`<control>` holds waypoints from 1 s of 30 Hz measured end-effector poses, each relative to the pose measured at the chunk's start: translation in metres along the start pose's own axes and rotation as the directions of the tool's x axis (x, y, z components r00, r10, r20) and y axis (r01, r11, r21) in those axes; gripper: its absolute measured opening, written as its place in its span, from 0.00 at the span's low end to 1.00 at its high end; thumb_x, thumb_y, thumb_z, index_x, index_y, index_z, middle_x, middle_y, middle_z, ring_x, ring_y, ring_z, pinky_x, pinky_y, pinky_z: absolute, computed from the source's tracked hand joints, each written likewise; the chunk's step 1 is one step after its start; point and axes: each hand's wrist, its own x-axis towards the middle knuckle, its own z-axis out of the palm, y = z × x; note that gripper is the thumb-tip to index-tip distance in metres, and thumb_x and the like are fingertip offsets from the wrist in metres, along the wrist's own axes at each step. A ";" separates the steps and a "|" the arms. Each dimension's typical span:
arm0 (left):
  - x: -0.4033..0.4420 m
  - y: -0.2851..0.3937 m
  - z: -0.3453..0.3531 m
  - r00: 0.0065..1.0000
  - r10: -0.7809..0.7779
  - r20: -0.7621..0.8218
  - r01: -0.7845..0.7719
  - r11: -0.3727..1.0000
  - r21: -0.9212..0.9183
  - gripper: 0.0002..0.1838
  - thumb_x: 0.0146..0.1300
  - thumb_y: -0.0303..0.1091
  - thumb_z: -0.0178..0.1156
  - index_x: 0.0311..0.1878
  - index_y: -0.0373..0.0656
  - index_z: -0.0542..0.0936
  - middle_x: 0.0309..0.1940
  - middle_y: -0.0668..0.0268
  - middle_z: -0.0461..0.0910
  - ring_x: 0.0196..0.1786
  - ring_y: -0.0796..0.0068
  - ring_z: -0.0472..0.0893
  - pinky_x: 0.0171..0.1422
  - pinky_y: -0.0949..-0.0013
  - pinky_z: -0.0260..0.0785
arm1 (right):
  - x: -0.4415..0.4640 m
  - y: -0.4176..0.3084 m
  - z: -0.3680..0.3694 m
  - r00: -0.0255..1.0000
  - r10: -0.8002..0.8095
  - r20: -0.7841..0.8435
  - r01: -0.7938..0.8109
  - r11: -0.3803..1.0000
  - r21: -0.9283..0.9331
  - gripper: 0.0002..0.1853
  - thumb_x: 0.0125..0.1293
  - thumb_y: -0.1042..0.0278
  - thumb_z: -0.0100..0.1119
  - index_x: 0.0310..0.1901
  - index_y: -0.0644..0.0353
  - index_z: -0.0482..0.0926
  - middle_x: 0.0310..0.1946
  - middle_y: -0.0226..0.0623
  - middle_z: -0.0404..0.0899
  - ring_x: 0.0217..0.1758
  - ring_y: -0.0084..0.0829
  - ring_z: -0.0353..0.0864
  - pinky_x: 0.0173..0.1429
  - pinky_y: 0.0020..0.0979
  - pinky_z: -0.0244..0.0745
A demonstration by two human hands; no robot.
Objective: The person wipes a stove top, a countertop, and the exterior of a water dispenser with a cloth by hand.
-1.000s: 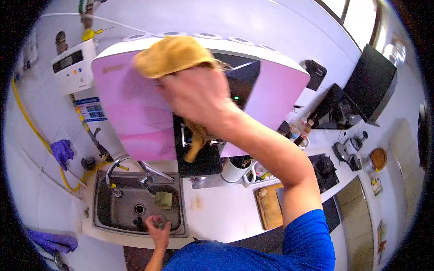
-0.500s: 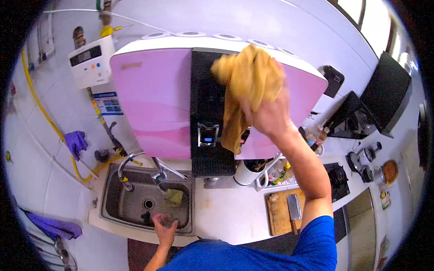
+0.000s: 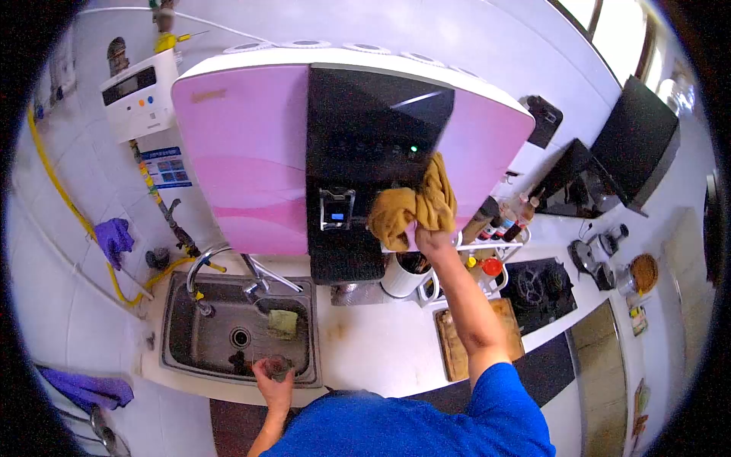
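Note:
My right hand (image 3: 435, 241) is closed on a mustard-yellow cloth (image 3: 394, 217). It holds the bunched cloth at the lower right of the black centre panel (image 3: 365, 114) of a pink and white wall-mounted water dispenser (image 3: 251, 167). A small green light glows on that panel, just above the cloth. Over the front edge of the sink (image 3: 179, 327), my left hand (image 3: 274, 387) has its fingers curled round a small, round, dark object (image 3: 279, 369), whose kind is unclear. A yellow-green sponge (image 3: 282, 324) lies in the sink near the drain.
A tap (image 3: 199, 278) arches over the sink. A white utensil holder (image 3: 400, 280) stands beneath the dispenser. To the right are a wooden cutting board (image 3: 449, 358), partly behind my right arm, a rack with bottles (image 3: 518, 217) and a black gas hob (image 3: 537, 286).
My right hand has brought the cloth down from the top of the dispenser to its lower edge, uncovering the dark panel and green light. My left hand stays by the sink's front edge.

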 end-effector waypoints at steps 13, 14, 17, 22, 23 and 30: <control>0.002 0.001 0.015 0.988 0.101 0.117 -0.115 0.986 0.120 0.34 0.48 0.24 0.76 0.56 0.40 0.66 0.47 0.61 0.74 0.51 0.67 0.76 0.60 0.63 0.68 | 0.077 -0.043 -0.018 0.964 -0.245 -0.102 0.188 0.902 -0.388 0.28 0.57 0.69 0.67 0.62 0.56 0.76 0.66 0.50 0.70 0.70 0.53 0.69 0.77 0.48 0.54; -0.001 0.018 0.020 0.991 0.010 0.133 -0.025 0.994 0.108 0.33 0.48 0.24 0.76 0.55 0.41 0.66 0.47 0.62 0.73 0.51 0.67 0.75 0.60 0.64 0.68 | 0.058 -0.034 -0.015 0.984 -0.155 -0.088 0.142 0.980 -0.138 0.28 0.58 0.66 0.66 0.62 0.58 0.75 0.68 0.50 0.69 0.71 0.53 0.68 0.78 0.48 0.53; -0.005 0.023 0.028 0.991 0.027 0.132 -0.039 0.995 0.095 0.33 0.48 0.24 0.75 0.54 0.42 0.66 0.46 0.62 0.73 0.50 0.68 0.75 0.59 0.65 0.68 | 0.022 0.001 -0.021 0.984 -0.129 -0.122 0.133 0.991 0.026 0.27 0.62 0.64 0.64 0.63 0.62 0.74 0.70 0.49 0.68 0.73 0.51 0.67 0.80 0.45 0.52; 0.000 -0.005 0.032 0.990 0.067 0.128 -0.073 0.996 0.044 0.33 0.47 0.23 0.75 0.55 0.42 0.66 0.46 0.62 0.74 0.49 0.69 0.75 0.58 0.64 0.69 | 0.124 0.047 -0.034 0.873 -0.078 -0.482 0.055 0.997 -0.061 0.23 0.73 0.62 0.54 0.66 0.61 0.71 0.64 0.46 0.73 0.71 0.45 0.68 0.77 0.40 0.57; -0.001 -0.009 0.030 0.990 0.055 0.128 -0.052 0.998 -0.025 0.33 0.47 0.22 0.74 0.55 0.42 0.66 0.46 0.62 0.74 0.49 0.69 0.75 0.57 0.64 0.69 | 0.143 0.053 -0.033 0.880 -0.072 -0.469 0.062 0.997 -0.036 0.23 0.74 0.61 0.52 0.66 0.60 0.70 0.64 0.45 0.72 0.70 0.44 0.69 0.77 0.40 0.58; -0.011 0.012 0.034 0.996 0.058 0.062 -0.065 0.990 0.123 0.33 0.48 0.19 0.73 0.56 0.40 0.66 0.45 0.62 0.74 0.48 0.68 0.75 0.58 0.64 0.68 | 0.055 0.010 -0.007 0.978 -0.182 -0.106 0.084 0.798 -0.596 0.21 0.68 0.52 0.55 0.58 0.54 0.75 0.55 0.42 0.77 0.57 0.42 0.75 0.64 0.44 0.70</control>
